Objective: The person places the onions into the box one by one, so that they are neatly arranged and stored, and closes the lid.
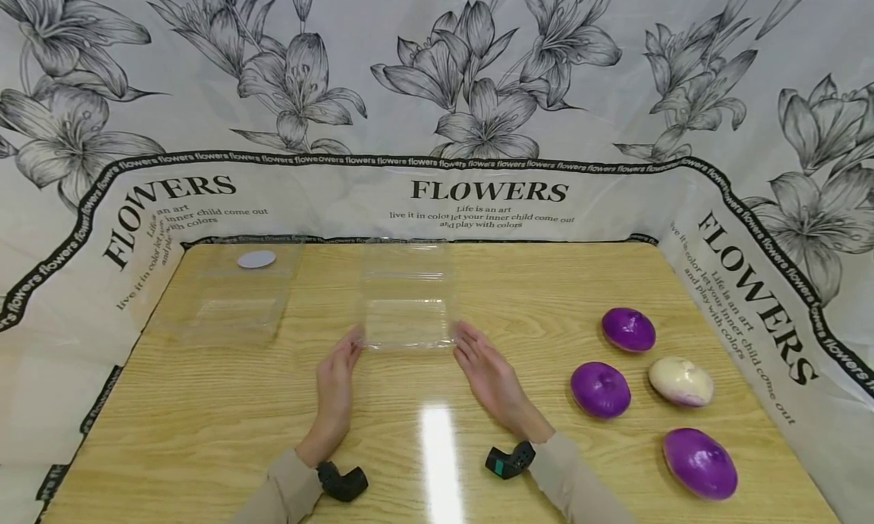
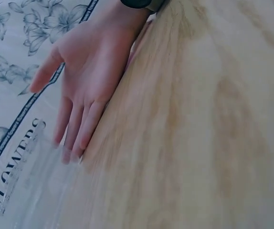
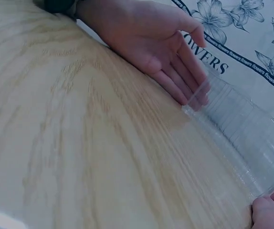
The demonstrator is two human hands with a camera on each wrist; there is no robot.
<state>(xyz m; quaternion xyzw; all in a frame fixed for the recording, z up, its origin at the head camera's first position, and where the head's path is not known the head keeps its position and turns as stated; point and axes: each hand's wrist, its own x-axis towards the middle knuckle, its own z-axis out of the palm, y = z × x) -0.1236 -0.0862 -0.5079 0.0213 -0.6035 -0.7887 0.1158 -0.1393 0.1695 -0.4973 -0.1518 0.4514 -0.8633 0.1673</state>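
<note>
A clear plastic box (image 1: 407,323) stands at the middle of the table, its raised or folded-back part reaching toward the cloth at the back. At its near left corner is my left hand (image 1: 334,387), fingers straight and fingertips at the box's side. My right hand (image 1: 497,384) lies likewise at the near right corner. In the right wrist view, the fingertips of the right hand (image 3: 151,43) show partly behind the clear wall. In the left wrist view, the left hand (image 2: 91,67) has its palm showing and its fingers extended, with their tips against the plastic.
Another clear plastic box (image 1: 235,312) with a white oval label (image 1: 256,260) stands at the back left. Over on the right lie three glossy purple onions (image 1: 601,390) and a cream-coloured one (image 1: 680,381). A flower-printed cloth (image 1: 328,198) borders the wooden table (image 1: 205,433).
</note>
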